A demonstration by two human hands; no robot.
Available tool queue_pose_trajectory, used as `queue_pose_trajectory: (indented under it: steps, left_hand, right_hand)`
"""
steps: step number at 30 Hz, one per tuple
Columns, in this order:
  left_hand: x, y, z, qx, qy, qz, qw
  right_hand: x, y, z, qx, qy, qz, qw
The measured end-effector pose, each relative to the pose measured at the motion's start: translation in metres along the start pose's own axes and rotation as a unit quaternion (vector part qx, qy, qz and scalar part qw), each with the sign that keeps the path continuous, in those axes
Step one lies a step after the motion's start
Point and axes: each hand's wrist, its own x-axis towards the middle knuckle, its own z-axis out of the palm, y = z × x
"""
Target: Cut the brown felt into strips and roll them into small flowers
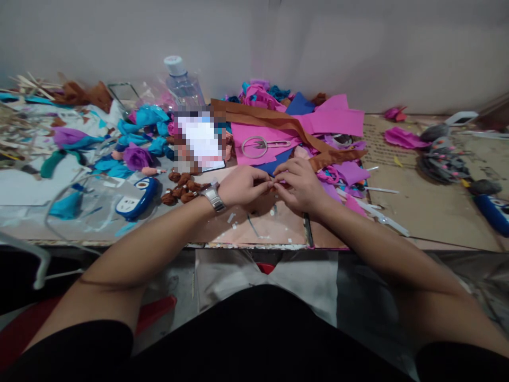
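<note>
My left hand, with a metal watch on its wrist, is closed in a pinch above the near part of the table. My right hand meets it fingertip to fingertip, also pinching. Whatever lies between the fingers is too small or too hidden to make out. Just beyond my hands are pink crepe paper, long brown paper strips and small thread snips. Several brown bundled balls lie beside my left wrist.
A clear bottle stands behind a blurred phone. Blue and purple paper flowers and a blue-and-white case lie to the left. Cardboard covers the right side, with a dark grey bundle on it.
</note>
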Motion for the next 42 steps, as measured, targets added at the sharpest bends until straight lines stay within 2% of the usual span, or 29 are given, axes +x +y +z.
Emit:
queue_pose_trajectory:
  steps: [5, 14, 21, 25, 35, 42]
  left_hand:
    - [0.0, -0.003, 0.007, 0.128, 0.035, 0.054, 0.99]
    - [0.0, -0.008, 0.013, 0.171, 0.061, 0.116, 0.976]
    - [0.0, -0.006, 0.013, 0.129, 0.083, 0.09, 0.984]
    - [0.0, -0.006, 0.01, 0.125, 0.08, 0.08, 0.986]
    - [0.0, -0.007, 0.013, 0.13, 0.07, 0.082, 0.986]
    - [-0.002, -0.001, 0.009, 0.064, 0.065, 0.06, 0.994]
  right_hand:
    - [0.001, 0.001, -0.001, 0.011, 0.004, 0.003, 1.0]
    - [0.003, -0.001, 0.0, 0.025, 0.006, 0.01, 1.0]
    - [0.003, 0.001, 0.001, 0.03, 0.025, 0.007, 0.999]
    - [0.002, 0.002, -0.001, 0.033, 0.022, 0.019, 0.999]
    - [0.003, 0.002, 0.001, 0.036, 0.023, -0.002, 0.999]
    - [0.002, 0.004, 0.001, 0.03, 0.035, -0.005, 0.999]
